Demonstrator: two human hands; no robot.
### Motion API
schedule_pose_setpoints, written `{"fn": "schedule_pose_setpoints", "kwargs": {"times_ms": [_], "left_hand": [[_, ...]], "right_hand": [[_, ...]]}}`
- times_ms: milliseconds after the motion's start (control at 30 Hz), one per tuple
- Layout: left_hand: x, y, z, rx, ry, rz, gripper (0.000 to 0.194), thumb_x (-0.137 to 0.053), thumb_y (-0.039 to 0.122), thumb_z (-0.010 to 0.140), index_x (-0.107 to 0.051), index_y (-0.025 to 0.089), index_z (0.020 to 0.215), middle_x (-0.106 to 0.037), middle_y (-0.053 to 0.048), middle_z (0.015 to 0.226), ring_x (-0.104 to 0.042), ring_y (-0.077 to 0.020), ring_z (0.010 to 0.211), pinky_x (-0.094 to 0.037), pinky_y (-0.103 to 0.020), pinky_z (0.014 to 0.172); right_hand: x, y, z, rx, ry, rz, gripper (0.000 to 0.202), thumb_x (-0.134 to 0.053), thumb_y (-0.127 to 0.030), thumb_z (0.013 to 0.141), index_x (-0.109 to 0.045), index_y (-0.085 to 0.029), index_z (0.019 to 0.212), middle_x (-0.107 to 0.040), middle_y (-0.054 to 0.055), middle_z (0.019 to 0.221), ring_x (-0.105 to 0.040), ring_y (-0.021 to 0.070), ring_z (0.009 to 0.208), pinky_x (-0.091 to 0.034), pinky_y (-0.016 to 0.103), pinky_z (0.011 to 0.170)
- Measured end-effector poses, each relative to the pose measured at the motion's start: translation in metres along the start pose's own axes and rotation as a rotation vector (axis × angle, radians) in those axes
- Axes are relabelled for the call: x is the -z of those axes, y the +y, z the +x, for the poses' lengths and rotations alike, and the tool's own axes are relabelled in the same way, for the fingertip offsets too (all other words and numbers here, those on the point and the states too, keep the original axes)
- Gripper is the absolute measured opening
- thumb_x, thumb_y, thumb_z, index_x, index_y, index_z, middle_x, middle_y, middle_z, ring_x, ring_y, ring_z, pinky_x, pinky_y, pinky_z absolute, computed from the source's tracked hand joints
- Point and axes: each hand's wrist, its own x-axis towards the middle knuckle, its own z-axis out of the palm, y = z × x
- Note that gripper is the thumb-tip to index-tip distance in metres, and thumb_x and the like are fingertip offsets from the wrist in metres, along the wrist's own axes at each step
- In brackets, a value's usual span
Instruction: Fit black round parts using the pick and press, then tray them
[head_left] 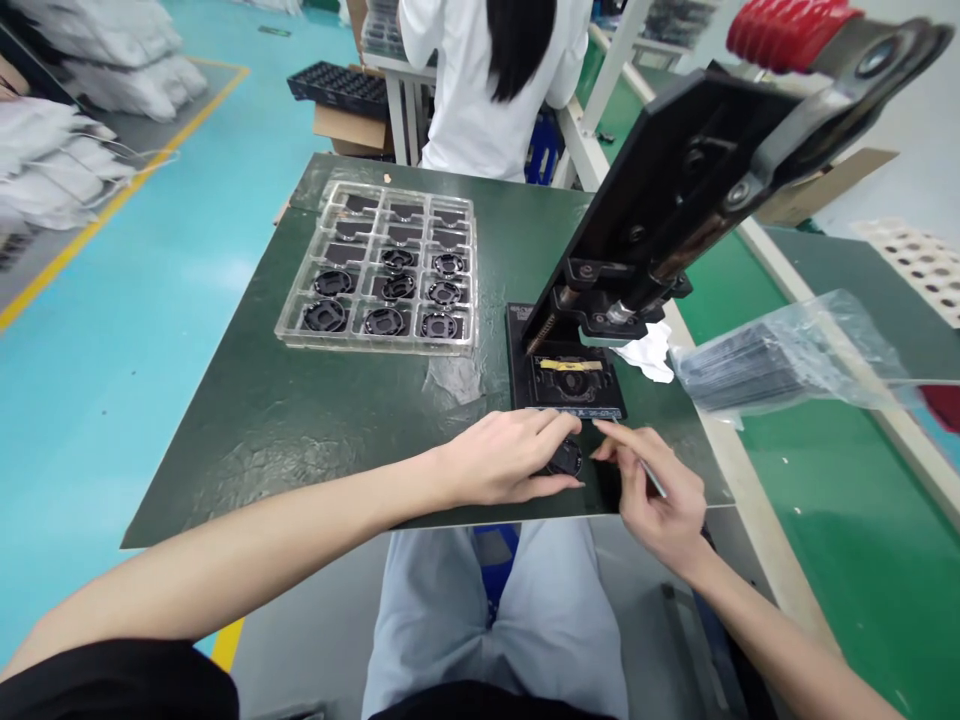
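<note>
My left hand point(510, 455) is closed around a round black plastic part point(565, 458), thumb on the near side and fingers on the far side, close to the table's front edge. Between the fingers of my right hand point(660, 490) is a thin grey stick-like tool point(654, 480); its tip is too small to make out, near the part's right side. Just beyond both hands stands a black hand press point(637, 230) with a red grip point(787, 32). On its base, a fixture point(574, 385) bears a strip of yellow tape point(571, 366).
A clear compartment tray point(375, 347) of round black parts stands at the left of the green table point(300, 420). Right of the press lie white tissue point(651, 355) and a plastic bag of dark strips point(750, 370). A person in white point(472, 100) sits beyond the table.
</note>
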Motion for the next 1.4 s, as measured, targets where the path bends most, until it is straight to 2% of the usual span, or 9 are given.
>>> {"fn": "schedule_pose_setpoints", "kwargs": {"times_ms": [133, 267, 367, 500, 600, 1000, 1233, 1300, 1400], "left_hand": [[0.0024, 0.0002, -0.001, 0.058, 0.005, 0.068, 0.062, -0.063, 0.064, 0.093, -0.048, 0.015, 0.127, -0.073, -0.008, 0.113, -0.074, -0.0281, 0.099, -0.054, -0.033, 0.061], [0.0019, -0.0044, -0.0016, 0.014, -0.033, 0.038, 0.06, -0.065, 0.059, 0.094, -0.047, 0.016, 0.133, -0.074, -0.009, 0.118, -0.073, -0.0251, 0.103, -0.054, -0.029, 0.066], [0.0017, -0.0056, -0.0019, 0.01, -0.017, 0.011, 0.054, -0.064, 0.054, 0.096, -0.048, 0.017, 0.132, -0.075, -0.007, 0.116, -0.074, -0.0215, 0.099, -0.052, -0.028, 0.063], [0.0024, -0.004, -0.0018, 0.021, 0.015, 0.011, 0.055, -0.068, 0.057, 0.094, -0.05, 0.018, 0.128, -0.076, -0.004, 0.112, -0.075, -0.0197, 0.094, -0.048, -0.028, 0.059], [0.0032, -0.0026, -0.0013, 0.037, 0.015, 0.033, 0.054, -0.067, 0.059, 0.094, -0.051, 0.017, 0.123, -0.076, -0.003, 0.105, -0.075, -0.0199, 0.089, -0.045, -0.028, 0.058], [0.0035, -0.0017, -0.001, 0.023, 0.002, 0.069, 0.053, -0.064, 0.059, 0.096, -0.048, 0.016, 0.123, -0.077, -0.004, 0.104, -0.076, -0.0224, 0.088, -0.044, -0.03, 0.055], [0.004, -0.0011, -0.0011, 0.021, 0.006, 0.07, 0.054, -0.065, 0.058, 0.096, -0.048, 0.015, 0.124, -0.077, -0.004, 0.102, -0.076, -0.0222, 0.086, -0.045, -0.029, 0.055], [0.004, -0.0011, -0.001, 0.024, 0.003, 0.072, 0.054, -0.065, 0.058, 0.096, -0.048, 0.015, 0.124, -0.077, -0.004, 0.101, -0.076, -0.0221, 0.086, -0.045, -0.029, 0.055], [0.0038, -0.0014, -0.001, 0.034, -0.014, 0.079, 0.054, -0.063, 0.058, 0.097, -0.049, 0.015, 0.125, -0.076, -0.004, 0.098, -0.076, -0.0221, 0.085, -0.044, -0.029, 0.054]], "right_hand": [[-0.0026, 0.0005, -0.0005, 0.119, 0.01, -0.229, 0.059, -0.047, 0.0, 0.098, -0.049, -0.022, 0.153, -0.067, 0.011, 0.109, -0.063, 0.0232, 0.099, -0.053, 0.038, 0.086], [-0.0021, 0.0014, -0.0012, 0.145, -0.054, -0.199, 0.069, -0.049, -0.008, 0.1, -0.029, -0.017, 0.165, -0.062, 0.017, 0.133, -0.063, 0.0275, 0.111, -0.054, 0.044, 0.091], [0.0005, 0.0024, -0.0011, 0.125, -0.071, -0.042, 0.062, -0.045, -0.006, 0.1, -0.041, -0.018, 0.16, -0.064, 0.015, 0.133, -0.063, 0.0274, 0.112, -0.054, 0.045, 0.09], [0.0026, 0.0044, -0.0016, -0.016, 0.036, 0.097, 0.054, -0.053, 0.004, 0.095, -0.066, -0.025, 0.138, -0.072, 0.008, 0.113, -0.066, 0.0206, 0.093, -0.055, 0.036, 0.077], [0.0024, 0.0054, -0.0027, -0.029, 0.033, 0.173, 0.048, -0.056, 0.006, 0.093, -0.072, -0.025, 0.127, -0.073, 0.007, 0.108, -0.067, 0.0201, 0.089, -0.053, 0.035, 0.074], [0.0001, 0.0017, -0.0045, 0.121, 0.002, 0.109, 0.049, -0.059, 0.012, 0.086, -0.071, -0.02, 0.12, -0.074, 0.007, 0.106, -0.073, 0.0212, 0.096, -0.059, 0.036, 0.077], [0.0, 0.0011, -0.0036, 0.146, 0.002, 0.074, 0.044, -0.058, 0.013, 0.086, -0.07, -0.018, 0.115, -0.073, 0.008, 0.102, -0.073, 0.021, 0.095, -0.058, 0.036, 0.078], [-0.0005, 0.0017, -0.0047, 0.164, -0.011, 0.072, 0.047, -0.057, 0.013, 0.087, -0.068, -0.019, 0.12, -0.073, 0.008, 0.104, -0.073, 0.0211, 0.096, -0.059, 0.035, 0.077], [-0.0025, 0.0027, -0.0075, 0.149, -0.014, 0.124, 0.062, -0.06, 0.011, 0.088, -0.056, -0.022, 0.14, -0.074, 0.008, 0.106, -0.073, 0.0208, 0.094, -0.06, 0.035, 0.075]]}}
